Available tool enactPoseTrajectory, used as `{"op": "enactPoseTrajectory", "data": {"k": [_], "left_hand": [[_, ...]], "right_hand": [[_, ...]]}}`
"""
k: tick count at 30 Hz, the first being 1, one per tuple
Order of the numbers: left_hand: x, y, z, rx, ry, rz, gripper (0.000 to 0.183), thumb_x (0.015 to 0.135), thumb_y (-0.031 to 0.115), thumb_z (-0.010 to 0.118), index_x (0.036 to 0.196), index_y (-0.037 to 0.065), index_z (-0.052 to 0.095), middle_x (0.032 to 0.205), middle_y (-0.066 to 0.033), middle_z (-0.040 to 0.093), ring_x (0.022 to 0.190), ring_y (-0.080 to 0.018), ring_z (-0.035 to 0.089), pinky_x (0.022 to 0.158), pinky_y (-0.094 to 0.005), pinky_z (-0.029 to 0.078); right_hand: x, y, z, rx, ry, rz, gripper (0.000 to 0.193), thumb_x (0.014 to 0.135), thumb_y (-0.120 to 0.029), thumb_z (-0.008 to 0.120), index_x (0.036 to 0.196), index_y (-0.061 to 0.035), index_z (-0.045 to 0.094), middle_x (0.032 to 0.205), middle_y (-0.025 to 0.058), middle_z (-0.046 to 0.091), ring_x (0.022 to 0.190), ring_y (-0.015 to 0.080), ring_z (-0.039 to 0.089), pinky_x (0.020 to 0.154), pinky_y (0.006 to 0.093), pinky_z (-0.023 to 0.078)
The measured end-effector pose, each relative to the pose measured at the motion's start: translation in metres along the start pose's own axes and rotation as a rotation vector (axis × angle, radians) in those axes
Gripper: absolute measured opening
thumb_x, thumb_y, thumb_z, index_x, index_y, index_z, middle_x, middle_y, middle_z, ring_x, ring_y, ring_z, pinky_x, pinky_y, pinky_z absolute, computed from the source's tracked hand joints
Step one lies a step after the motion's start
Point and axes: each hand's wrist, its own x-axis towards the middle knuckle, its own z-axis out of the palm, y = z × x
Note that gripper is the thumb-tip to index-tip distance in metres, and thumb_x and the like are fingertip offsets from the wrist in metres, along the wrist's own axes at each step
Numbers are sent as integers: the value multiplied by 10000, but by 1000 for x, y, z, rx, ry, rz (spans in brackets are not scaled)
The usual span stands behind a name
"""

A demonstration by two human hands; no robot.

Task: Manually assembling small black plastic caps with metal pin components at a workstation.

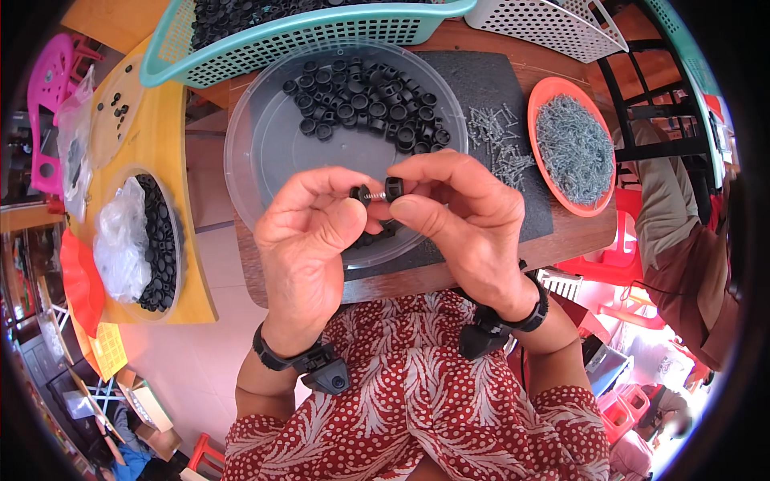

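Pinkish floor tiles (188, 345) were seen to the left of a brown wooden bench (250, 268), and beyond that gap a yellow bench (192, 268) was topped with a round tub (180, 260) of black pieces (162, 256) and a crumpled clear plastic bag (120, 240). On the brown bench a wide translucent basin (265, 144) was set, its far half scattered with black ring-shaped parts (365, 100); a few more were glimpsed beneath the hands. To the right, a dark mat (453, 68) was strewn with slim silvery metal pieces (499, 144), and many more of them were heaped in an orange bowl (589, 212) just beside it. Behind the basin, a teal basket (309, 50) was filled with dark parts, and a white perforated basket (549, 30) was placed farther right. Over the basin's near side, one small black part (358, 194) was pinched in the narrowed fingers of the left hand (305, 236), while a black cap (394, 188) was gripped between the thumb and fingers of the right hand (469, 220). Between the two, a short silvery shaft (374, 196) was exposed, lying nearly level; whether it was threaded or coiled could not be told.
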Motion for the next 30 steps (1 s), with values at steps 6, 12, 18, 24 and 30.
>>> {"op": "enactPoseTrajectory", "data": {"k": [6, 12, 18, 24, 30], "left_hand": [[-3, 1, -5, 65, -28, 13, 236, 792, 14, 689, 1005, -25, 595, 890, -61, 643, 808, -105, 604, 738, -219, 479], [-6, 2, 3, 229, 2, 133, 254, 768, -29, 700, 1002, -26, 601, 877, -39, 614, 774, -93, 578, 729, -204, 454], [-4, -1, 3, 466, 6, 290, 230, 741, -17, 725, 949, -22, 626, 842, -32, 570, 702, -85, 524, 660, -203, 431], [-2, 4, 3, 654, -28, 383, 213, 733, 4, 735, 919, -16, 633, 825, -44, 578, 685, -93, 529, 608, -206, 432], [-7, 6, 4, 696, -13, 323, 226, 726, -1, 731, 927, -14, 629, 890, -41, 565, 741, -95, 506, 657, -201, 402]], "right_hand": [[0, 2, -11, 347, -51, 241, 243, 799, 58, 632, 1033, -7, 619, 893, 25, 625, 777, 78, 580, 687, 213, 485], [1, 1, -14, 458, -85, 344, 236, 809, 51, 616, 1040, 0, 620, 892, 42, 649, 742, 73, 574, 624, 199, 478], [1, 3, -15, 518, -92, 387, 240, 800, 61, 610, 1032, 2, 627, 903, 58, 657, 712, 73, 565, 582, 190, 463], [1, 3, -13, 469, -81, 374, 239, 797, 67, 610, 1027, 3, 629, 894, 53, 653, 711, 72, 561, 589, 190, 461], [0, 3, -12, 436, -86, 357, 244, 796, 72, 610, 1029, 4, 628, 888, 46, 648, 718, 72, 557, 610, 192, 457]]}}
